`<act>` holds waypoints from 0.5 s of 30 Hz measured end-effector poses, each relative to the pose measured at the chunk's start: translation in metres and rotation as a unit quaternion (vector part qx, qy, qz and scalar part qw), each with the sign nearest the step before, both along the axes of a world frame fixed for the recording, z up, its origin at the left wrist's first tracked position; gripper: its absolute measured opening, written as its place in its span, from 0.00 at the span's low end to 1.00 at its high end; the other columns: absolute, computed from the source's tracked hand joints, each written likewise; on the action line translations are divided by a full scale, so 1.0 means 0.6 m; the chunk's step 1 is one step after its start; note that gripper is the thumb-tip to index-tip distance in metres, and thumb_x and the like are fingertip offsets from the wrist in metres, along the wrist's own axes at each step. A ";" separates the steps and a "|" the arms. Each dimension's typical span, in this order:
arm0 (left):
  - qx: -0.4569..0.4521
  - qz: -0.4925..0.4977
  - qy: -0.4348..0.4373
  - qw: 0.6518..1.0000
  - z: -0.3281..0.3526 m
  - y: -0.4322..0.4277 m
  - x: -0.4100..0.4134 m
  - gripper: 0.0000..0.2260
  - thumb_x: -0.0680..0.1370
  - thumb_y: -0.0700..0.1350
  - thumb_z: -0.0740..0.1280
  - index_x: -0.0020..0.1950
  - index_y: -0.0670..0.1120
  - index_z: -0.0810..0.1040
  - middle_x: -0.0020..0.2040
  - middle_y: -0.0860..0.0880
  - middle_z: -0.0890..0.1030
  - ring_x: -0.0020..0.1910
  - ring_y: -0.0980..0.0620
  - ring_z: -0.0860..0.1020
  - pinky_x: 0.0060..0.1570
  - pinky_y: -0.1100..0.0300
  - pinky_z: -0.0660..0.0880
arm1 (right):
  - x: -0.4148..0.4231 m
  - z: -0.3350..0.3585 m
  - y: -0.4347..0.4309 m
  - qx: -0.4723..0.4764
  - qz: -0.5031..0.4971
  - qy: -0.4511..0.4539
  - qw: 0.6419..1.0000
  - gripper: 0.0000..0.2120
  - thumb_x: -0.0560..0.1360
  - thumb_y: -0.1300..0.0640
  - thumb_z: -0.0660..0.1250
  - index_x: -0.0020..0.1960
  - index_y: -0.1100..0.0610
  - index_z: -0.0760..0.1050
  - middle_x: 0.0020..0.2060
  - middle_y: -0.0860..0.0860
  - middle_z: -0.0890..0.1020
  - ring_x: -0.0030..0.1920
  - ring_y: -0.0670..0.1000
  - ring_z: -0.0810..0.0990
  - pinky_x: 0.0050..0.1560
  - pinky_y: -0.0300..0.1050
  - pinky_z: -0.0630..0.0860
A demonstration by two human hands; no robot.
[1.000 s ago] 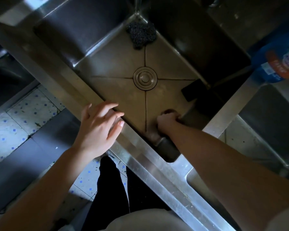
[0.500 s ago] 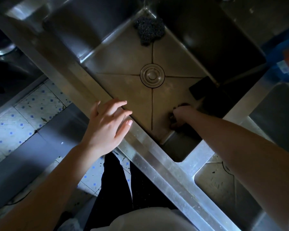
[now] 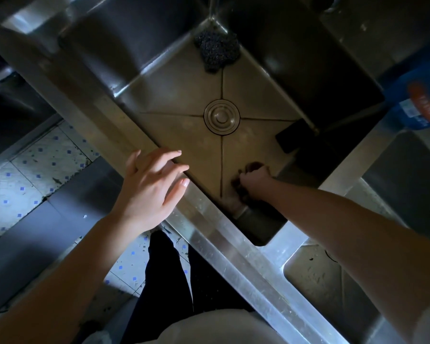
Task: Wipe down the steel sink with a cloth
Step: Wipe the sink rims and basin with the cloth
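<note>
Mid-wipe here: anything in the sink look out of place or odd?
Two things lie loose on the floor of the sink: a dark scouring pad in the far corner, and a flat black rectangular object against the right wall, too dark to identify. Both cover steel the cloth in the right hand must reach.

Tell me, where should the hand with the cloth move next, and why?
Probably sweep the cloth toward the drain. The right hand grips it near the sink's front corner, and most of the basin floor lies beyond it, toward the drain and scourer.
</note>
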State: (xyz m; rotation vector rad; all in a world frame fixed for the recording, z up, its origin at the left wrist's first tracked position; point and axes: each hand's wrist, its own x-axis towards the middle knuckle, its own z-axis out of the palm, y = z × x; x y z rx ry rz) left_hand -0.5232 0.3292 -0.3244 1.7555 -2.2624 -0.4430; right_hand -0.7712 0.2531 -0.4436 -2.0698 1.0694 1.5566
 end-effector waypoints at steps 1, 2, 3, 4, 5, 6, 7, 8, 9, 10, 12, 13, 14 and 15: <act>-0.006 0.003 0.001 1.000 -0.001 -0.005 0.002 0.17 0.78 0.52 0.55 0.53 0.47 0.81 0.61 0.48 0.77 0.60 0.50 0.72 0.62 0.45 0.59 | -0.009 -0.002 -0.016 -0.016 -0.021 0.007 1.000 0.30 0.77 0.50 0.61 0.74 0.58 0.56 0.68 0.58 0.69 0.66 0.61 0.70 0.65 0.63 0.66; -0.011 0.007 0.001 1.000 -0.002 -0.010 0.004 0.17 0.78 0.52 0.55 0.52 0.47 0.81 0.61 0.48 0.77 0.60 0.50 0.72 0.62 0.45 0.59 | -0.021 -0.004 -0.035 -0.036 -0.048 0.000 0.998 0.30 0.76 0.50 0.62 0.74 0.58 0.56 0.68 0.58 0.70 0.66 0.61 0.71 0.67 0.64 0.64; -0.017 0.011 0.001 1.000 -0.003 -0.016 0.005 0.17 0.78 0.52 0.55 0.52 0.47 0.81 0.61 0.48 0.77 0.59 0.50 0.72 0.62 0.45 0.59 | -0.034 -0.006 -0.054 -0.057 -0.082 -0.022 0.995 0.30 0.75 0.52 0.63 0.73 0.57 0.57 0.67 0.58 0.72 0.66 0.61 0.71 0.68 0.65 0.60; -0.022 0.015 -0.001 1.000 -0.003 -0.022 0.004 0.16 0.78 0.52 0.56 0.52 0.47 0.81 0.61 0.48 0.77 0.59 0.50 0.73 0.62 0.46 0.58 | -0.047 -0.007 -0.075 -0.071 -0.123 -0.049 0.989 0.30 0.74 0.54 0.64 0.73 0.56 0.59 0.67 0.58 0.72 0.66 0.61 0.71 0.70 0.66 0.57; -0.023 0.018 -0.003 1.000 -0.003 -0.028 0.003 0.16 0.78 0.52 0.56 0.52 0.47 0.81 0.60 0.48 0.77 0.59 0.50 0.74 0.62 0.46 0.58 | -0.058 -0.007 -0.094 -0.074 -0.159 -0.072 0.982 0.30 0.74 0.55 0.65 0.73 0.55 0.59 0.67 0.58 0.72 0.66 0.60 0.71 0.70 0.67 0.54; -0.022 0.020 -0.004 1.000 -0.004 -0.033 0.003 0.16 0.78 0.52 0.56 0.52 0.47 0.81 0.61 0.49 0.77 0.59 0.50 0.74 0.62 0.47 0.58 | -0.065 -0.005 -0.108 -0.071 -0.180 -0.087 0.977 0.30 0.73 0.55 0.66 0.72 0.55 0.60 0.66 0.58 0.72 0.66 0.60 0.71 0.70 0.66 0.54; -0.021 0.022 -0.004 1.000 -0.005 -0.036 0.002 0.16 0.78 0.52 0.56 0.52 0.48 0.81 0.61 0.49 0.77 0.59 0.49 0.75 0.61 0.47 0.59 | -0.067 -0.005 -0.116 -0.072 -0.182 -0.097 0.976 0.29 0.73 0.54 0.67 0.71 0.55 0.61 0.65 0.58 0.73 0.66 0.60 0.71 0.70 0.64 0.55; -0.020 0.023 -0.004 1.000 -0.006 -0.038 0.001 0.16 0.78 0.52 0.56 0.52 0.48 0.81 0.61 0.49 0.77 0.59 0.49 0.75 0.61 0.46 0.59 | -0.068 -0.005 -0.118 -0.078 -0.169 -0.105 0.977 0.28 0.73 0.53 0.68 0.70 0.55 0.63 0.63 0.58 0.74 0.64 0.60 0.72 0.69 0.62 0.58; -0.020 0.025 -0.004 0.999 -0.007 -0.039 0.001 0.15 0.78 0.52 0.57 0.52 0.48 0.81 0.61 0.49 0.77 0.58 0.49 0.75 0.61 0.45 0.60 | -0.066 -0.006 -0.114 -0.090 -0.149 -0.112 0.978 0.27 0.73 0.53 0.68 0.68 0.55 0.64 0.62 0.58 0.76 0.62 0.60 0.74 0.68 0.60 0.61; -0.020 0.026 -0.003 0.999 -0.006 -0.039 0.001 0.15 0.78 0.52 0.57 0.52 0.48 0.81 0.61 0.49 0.77 0.58 0.49 0.75 0.60 0.46 0.61 | -0.062 -0.007 -0.106 -0.100 -0.127 -0.119 0.980 0.26 0.73 0.52 0.68 0.68 0.55 0.64 0.60 0.58 0.77 0.61 0.60 0.75 0.65 0.57 0.64; -0.016 0.027 -0.003 1.000 -0.004 -0.040 0.001 0.15 0.78 0.52 0.57 0.53 0.48 0.81 0.60 0.49 0.78 0.57 0.49 0.76 0.60 0.46 0.61 | -0.047 -0.003 -0.085 -0.095 -0.093 -0.134 0.982 0.25 0.73 0.52 0.68 0.67 0.55 0.66 0.59 0.58 0.78 0.59 0.59 0.76 0.61 0.52 0.67; -0.013 0.027 -0.004 1.000 -0.003 -0.041 0.001 0.15 0.78 0.52 0.57 0.53 0.48 0.81 0.60 0.49 0.78 0.56 0.48 0.76 0.60 0.46 0.61 | -0.037 0.000 -0.073 -0.079 -0.077 -0.139 0.984 0.23 0.73 0.52 0.69 0.65 0.55 0.68 0.58 0.57 0.78 0.58 0.59 0.77 0.60 0.52 0.69; -0.010 0.026 -0.006 1.000 -0.002 -0.041 0.001 0.15 0.78 0.52 0.57 0.53 0.48 0.81 0.60 0.49 0.78 0.56 0.48 0.76 0.60 0.46 0.62 | -0.027 0.002 -0.060 -0.058 -0.061 -0.142 0.986 0.21 0.72 0.51 0.69 0.63 0.56 0.69 0.58 0.57 0.78 0.57 0.58 0.78 0.60 0.51 0.70; -0.006 0.026 -0.007 1.000 -0.001 -0.042 0.002 0.15 0.78 0.52 0.57 0.53 0.47 0.81 0.60 0.49 0.78 0.56 0.48 0.77 0.60 0.46 0.62 | -0.018 0.003 -0.046 -0.034 -0.041 -0.143 0.988 0.20 0.72 0.51 0.69 0.61 0.56 0.71 0.57 0.56 0.79 0.56 0.57 0.78 0.59 0.51 0.73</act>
